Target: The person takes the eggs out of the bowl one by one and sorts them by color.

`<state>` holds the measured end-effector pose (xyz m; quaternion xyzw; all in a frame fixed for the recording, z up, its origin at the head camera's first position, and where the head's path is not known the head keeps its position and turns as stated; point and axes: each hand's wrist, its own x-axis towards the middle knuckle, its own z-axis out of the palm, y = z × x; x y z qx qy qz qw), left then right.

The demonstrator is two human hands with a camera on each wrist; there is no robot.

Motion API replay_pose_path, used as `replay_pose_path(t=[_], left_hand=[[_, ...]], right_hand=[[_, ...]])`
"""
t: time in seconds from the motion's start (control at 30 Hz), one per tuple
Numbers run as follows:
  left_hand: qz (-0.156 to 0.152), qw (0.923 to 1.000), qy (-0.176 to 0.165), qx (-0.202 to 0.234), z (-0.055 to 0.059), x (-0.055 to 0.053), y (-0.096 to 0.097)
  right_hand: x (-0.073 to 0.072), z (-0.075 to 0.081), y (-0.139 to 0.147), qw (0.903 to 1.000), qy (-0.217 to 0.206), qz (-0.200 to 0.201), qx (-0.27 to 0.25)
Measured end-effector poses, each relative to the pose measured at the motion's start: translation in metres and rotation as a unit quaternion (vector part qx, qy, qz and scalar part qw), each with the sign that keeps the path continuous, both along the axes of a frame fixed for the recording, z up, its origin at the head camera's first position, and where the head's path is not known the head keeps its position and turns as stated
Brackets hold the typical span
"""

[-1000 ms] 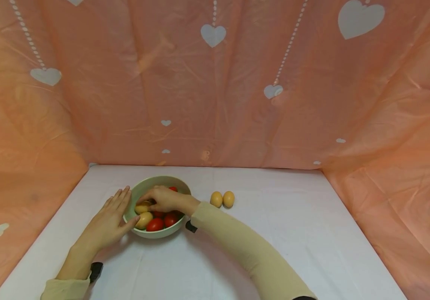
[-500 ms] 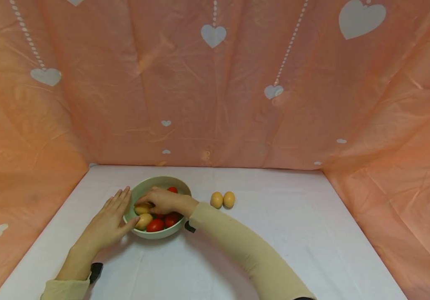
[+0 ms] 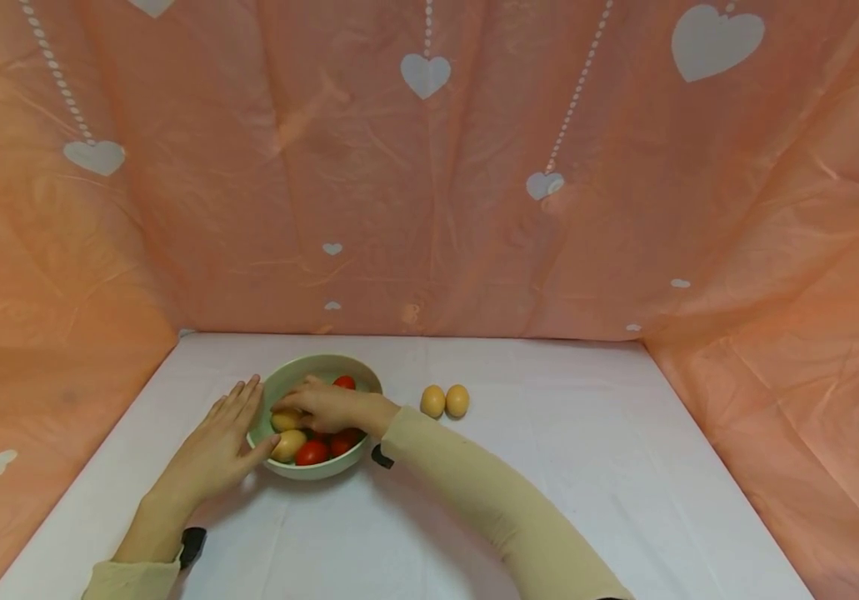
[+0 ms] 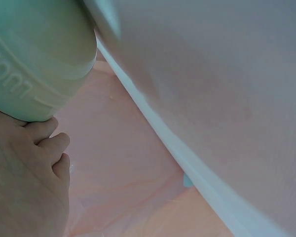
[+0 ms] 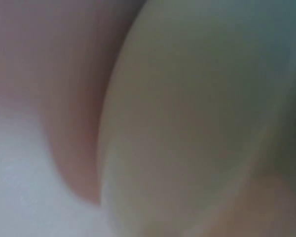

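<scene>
A pale green bowl [image 3: 322,472] stands left of centre on the white table, holding yellowish-brown eggs and red tomatoes [image 3: 312,452]. My left hand [image 3: 207,454] lies along the bowl's left side, fingers straight, thumb over the near rim. In the left wrist view its fingers touch the bowl's outer wall [image 4: 39,59], which bears raised letters. Reaching in over the right rim, my right hand [image 3: 327,406] has its fingers curled around an egg [image 3: 287,419] inside the bowl. Another egg [image 3: 289,446] lies just nearer the front. The right wrist view is blurred, filled by the bowl's pale curved side [image 5: 187,118].
Two more eggs, a left one [image 3: 432,401] and a right one [image 3: 457,401], lie side by side on the table right of the bowl. Orange-pink cloth [image 3: 429,208] with pale hearts hangs behind and at both sides of the white tabletop [image 3: 586,467].
Very little differs. My right hand stays in the bowl at the same egg, its fingers shifted slightly, and the tomatoes beneath have nudged a touch rightward. My left hand keeps its place.
</scene>
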<state>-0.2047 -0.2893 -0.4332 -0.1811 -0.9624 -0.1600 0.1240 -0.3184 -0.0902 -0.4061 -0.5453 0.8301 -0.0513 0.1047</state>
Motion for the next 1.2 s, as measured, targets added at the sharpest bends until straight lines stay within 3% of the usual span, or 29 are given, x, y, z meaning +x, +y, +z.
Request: replay_pose_path(t=[0.37, 0.7, 0.9, 1.07, 1.2], left_hand=[[0.001, 1.0000, -0.001, 0.002, -0.001, 0.000, 0.000], [0.004, 1.0000, 0.001, 0.007, 0.000, -0.001, 0.003], [0.006, 0.9999, 0.006, 0.007, -0.001, -0.001, 0.001], [0.004, 0.9999, 0.007, 0.009, -0.001, -0.001, 0.002], [-0.001, 0.9999, 0.012, 0.008, -0.001, -0.002, 0.004]], right_hand=[[0.009, 0.016, 0.017, 0.9971, -0.025, -0.017, -0.071], [0.017, 0.031, 0.044, 0.9822, -0.032, -0.042, -0.180], [0.019, 0.033, 0.069, 0.9632, -0.060, -0.060, -0.255], [0.020, 0.029, 0.095, 0.9347, -0.119, -0.088, -0.323], [0.020, 0.024, 0.116, 0.9184, -0.115, -0.111, -0.362]])
